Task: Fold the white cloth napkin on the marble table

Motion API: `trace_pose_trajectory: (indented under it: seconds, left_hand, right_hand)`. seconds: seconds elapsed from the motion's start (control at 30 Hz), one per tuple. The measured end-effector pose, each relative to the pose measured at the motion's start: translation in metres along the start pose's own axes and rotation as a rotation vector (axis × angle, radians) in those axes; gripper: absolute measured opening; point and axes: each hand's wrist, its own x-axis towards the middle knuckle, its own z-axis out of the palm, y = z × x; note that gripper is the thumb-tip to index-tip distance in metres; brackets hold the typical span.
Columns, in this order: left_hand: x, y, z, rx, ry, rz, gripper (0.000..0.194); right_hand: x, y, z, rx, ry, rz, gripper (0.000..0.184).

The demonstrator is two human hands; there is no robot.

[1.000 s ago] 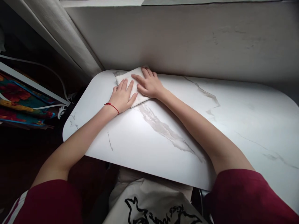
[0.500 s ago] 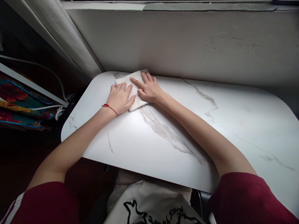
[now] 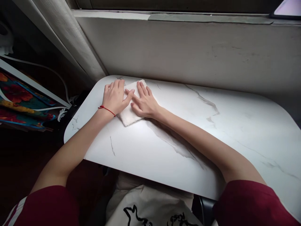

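A folded white cloth [image 3: 131,116] lies flat on the white marble-patterned table [image 3: 145,153], towards its far left part. My right hand [image 3: 146,102] rests palm down on the cloth with its fingers stretched out and apart. Along the cloth's left side is my left hand [image 3: 114,96], its fingers extended and its thumb reaching over the cloth towards my right index finger. A red string bracelet [image 3: 107,109] circles my left wrist. Parts of the cloth are hidden beneath both hands.
Behind the table rises a pale wall [image 3: 178,50] with a ledge [image 3: 207,18] above it. A curtain [image 3: 77,40] hangs at the back left. White cables [image 3: 61,113] and a flower-patterned fabric [image 3: 18,94] are at the left.
The cloth and my right hand have slid nearer to me and slightly left. My left hand has shifted left, towards the cloth's edge. The camera view has tilted up a little.
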Motion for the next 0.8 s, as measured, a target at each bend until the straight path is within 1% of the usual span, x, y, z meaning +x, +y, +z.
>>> trace_pose_trajectory:
  seconds: [0.13,0.2,0.3,0.4,0.5,0.57,0.63,0.73,0.8]
  left_hand:
    - [-0.006,0.003,0.002,-0.002,-0.156,0.009,0.058]
    - [-0.009,0.004,0.003,-0.001,-0.204,0.019,0.061]
    - [-0.02,0.005,0.002,0.018,-0.222,0.011,0.067]
    - [-0.043,0.003,-0.004,0.031,-0.208,0.004,0.07]
    - [-0.081,-0.006,-0.009,-0.009,-0.157,0.017,0.072]
    - [-0.113,-0.012,-0.012,-0.059,-0.086,0.01,0.073]
    - [-0.145,-0.016,-0.015,-0.113,0.002,-0.032,0.066]
    - [-0.182,-0.012,-0.022,-0.191,0.127,-0.099,0.057]
    - [-0.194,-0.005,-0.026,-0.22,0.185,-0.082,0.059]
  right_hand:
    - [-0.003,-0.014,0.0,0.001,-0.022,-0.015,0.077]
    - [-0.005,-0.018,-0.001,0.013,-0.02,-0.027,0.08]
    - [-0.011,-0.026,-0.005,0.033,-0.032,-0.043,0.084]
    - [-0.021,-0.043,-0.01,0.062,-0.045,-0.066,0.088]
    - [-0.035,-0.069,-0.012,0.124,-0.01,-0.112,0.09]
    - [-0.043,-0.089,-0.01,0.176,0.028,-0.156,0.089]
    - [-0.049,-0.107,-0.007,0.207,0.058,-0.207,0.088]
    - [-0.051,-0.128,-0.004,0.187,0.085,-0.279,0.081]
    - [-0.05,-0.137,-0.003,0.145,0.098,-0.299,0.078]
